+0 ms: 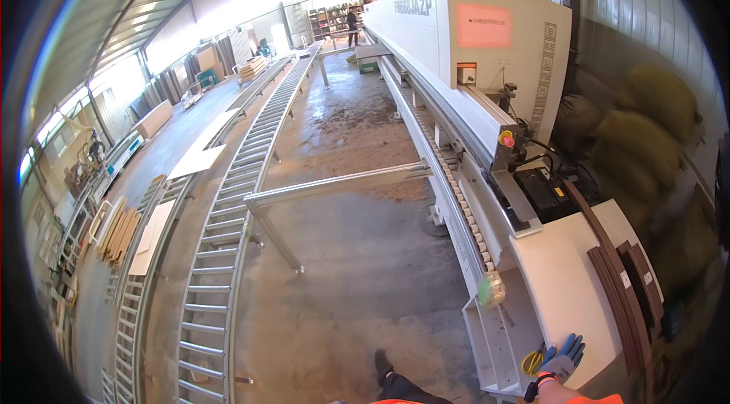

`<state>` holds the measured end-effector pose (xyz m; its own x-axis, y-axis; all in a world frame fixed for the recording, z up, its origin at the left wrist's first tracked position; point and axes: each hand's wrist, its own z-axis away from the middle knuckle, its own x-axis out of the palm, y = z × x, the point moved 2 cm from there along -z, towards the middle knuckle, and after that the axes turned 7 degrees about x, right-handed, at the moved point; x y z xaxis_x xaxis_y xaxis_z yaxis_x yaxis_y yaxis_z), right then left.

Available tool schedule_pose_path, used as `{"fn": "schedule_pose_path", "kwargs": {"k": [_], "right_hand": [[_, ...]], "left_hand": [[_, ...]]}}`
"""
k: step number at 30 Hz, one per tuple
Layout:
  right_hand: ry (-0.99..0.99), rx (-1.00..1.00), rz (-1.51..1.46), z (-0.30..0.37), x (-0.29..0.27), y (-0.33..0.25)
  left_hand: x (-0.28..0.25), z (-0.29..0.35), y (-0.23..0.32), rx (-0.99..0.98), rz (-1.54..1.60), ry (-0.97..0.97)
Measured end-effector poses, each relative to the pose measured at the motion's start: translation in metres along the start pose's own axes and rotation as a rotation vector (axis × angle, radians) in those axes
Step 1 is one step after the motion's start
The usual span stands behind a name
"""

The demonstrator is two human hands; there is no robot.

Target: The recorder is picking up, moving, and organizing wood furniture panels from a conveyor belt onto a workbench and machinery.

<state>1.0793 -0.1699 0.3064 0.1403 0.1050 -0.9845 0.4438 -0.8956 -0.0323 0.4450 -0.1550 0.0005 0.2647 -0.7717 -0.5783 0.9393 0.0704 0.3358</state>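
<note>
Right hand [563,360], in a blue-and-grey glove, black band at the wrist: placed over the near end of a white machine top [566,282]; fingers extended and slightly parted, wide rather than curled. Whether the top is pressed cannot be told. Left hand: out of view; its fingers cannot be told.

Yellow-handled scissors [533,362]: located just beside the right hand, at its left; blades not made out.

Dark shoe [384,364]: seen on the concrete floor.

Brown strips [617,290], curved, pale labels attached: laid along the right side of the white top.

Tape roll [491,290], greenish and translucent: set at the near end of the machine's track.

Black unit [541,195] and red button [508,139]: mounted beyond the top.

Roller conveyor [205,308]: stretched lengthwise at left. White panels [196,162]: laid farther left.

White machine body [517,62]: extended into the distance.

Distant person [352,28], dark-clothed: seen standing at the far end.
</note>
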Motion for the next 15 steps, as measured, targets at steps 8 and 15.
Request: {"fn": "schedule_pose_path", "kwargs": {"k": [8, 15], "right_hand": [[0.068, -0.02, 0.007, -0.002, 0.014, 0.005], [0.049, -0.009, -0.009, 0.001, 0.008, -0.001]], "left_hand": [[-0.003, 0.009, -0.005, -0.058, 0.059, 0.044], [0.0, 0.007, -0.016, 0.01, 0.105, 0.063]]}}
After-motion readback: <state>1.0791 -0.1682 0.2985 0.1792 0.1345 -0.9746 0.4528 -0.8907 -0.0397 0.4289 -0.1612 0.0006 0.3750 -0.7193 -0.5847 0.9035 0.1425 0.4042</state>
